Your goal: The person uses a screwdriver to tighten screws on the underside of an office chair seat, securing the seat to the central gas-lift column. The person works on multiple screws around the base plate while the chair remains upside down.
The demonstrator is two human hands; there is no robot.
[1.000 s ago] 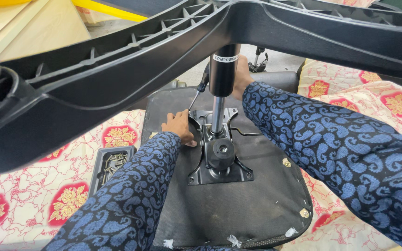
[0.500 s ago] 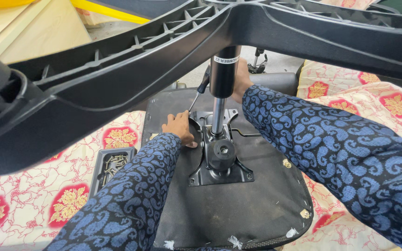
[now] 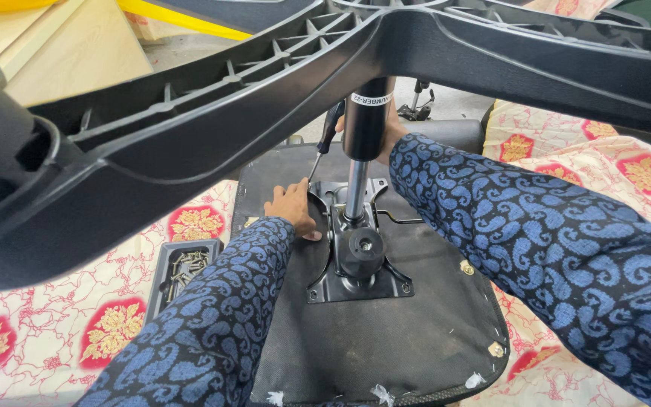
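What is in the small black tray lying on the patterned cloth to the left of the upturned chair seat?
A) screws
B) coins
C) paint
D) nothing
A: the black tray beside the person's left sleeve holds a heap of small metal screws.

Bright, even daylight fills the scene, and shadows stay soft. The ribbed black plastic star-shaped chair base (image 3: pixel 280 113), close to the lens, looms large, bowed by wide-angle distortion and slightly soft at the left edge. The shiny steel gas-lift column (image 3: pixel 355 188) carries a pale glare streak. The black fabric seat underside (image 3: pixel 386 332) below is sharp, with mild sheen.
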